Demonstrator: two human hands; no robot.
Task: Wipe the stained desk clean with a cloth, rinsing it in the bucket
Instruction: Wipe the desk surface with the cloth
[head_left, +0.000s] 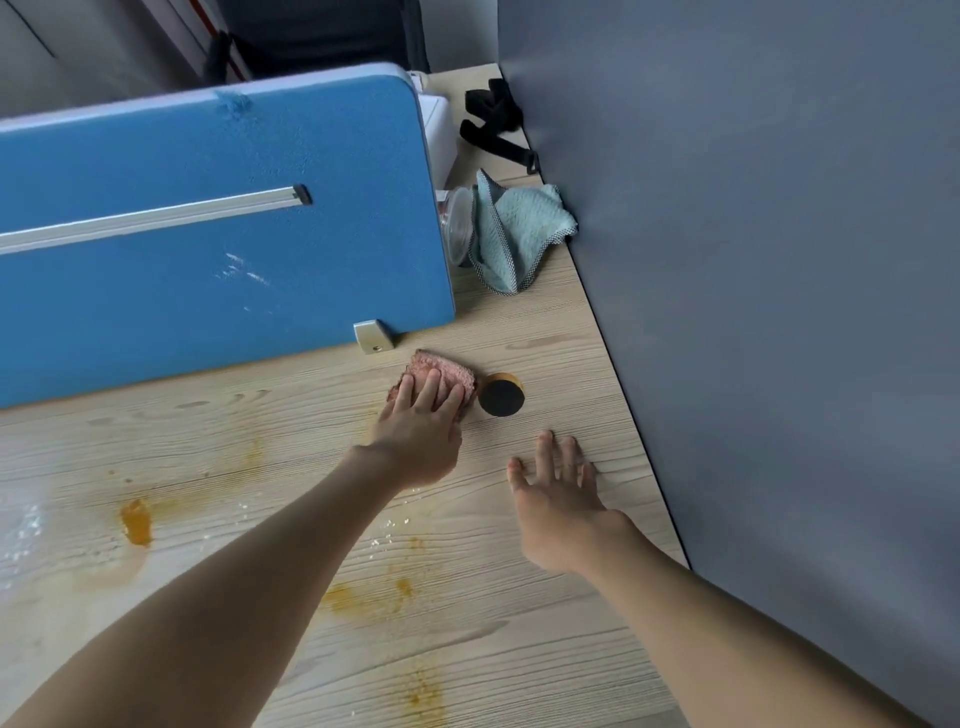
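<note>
Item: desk (545, 332), pale wood grain.
- Lower left and lower centre: orange-yellow stains (137, 522), the thickest blot at far left, with white specks scattered among them.
- Upper left: blue divider panel (208, 234) with a silver rail (156, 215). No writing can be read on it.
- Centre: left hand (418, 441), fingers straight and spread, pressing flat on the pink cloth (447, 371). The cloth is a folded, nubbly, mottled pad at the panel's lower right corner. Its long axis runs left to right, dipping slightly to the right.
- Touching its right edge: black round disc (501, 396) with a yellowish rim.
- Upper centre: clear container (457, 223), crumpled teal cloth (514, 228), black strap (493, 124).
- Right of centre: right hand (561, 514), fingers splayed, palm down, holding nothing.
- Right: grey wall (779, 260).
</note>
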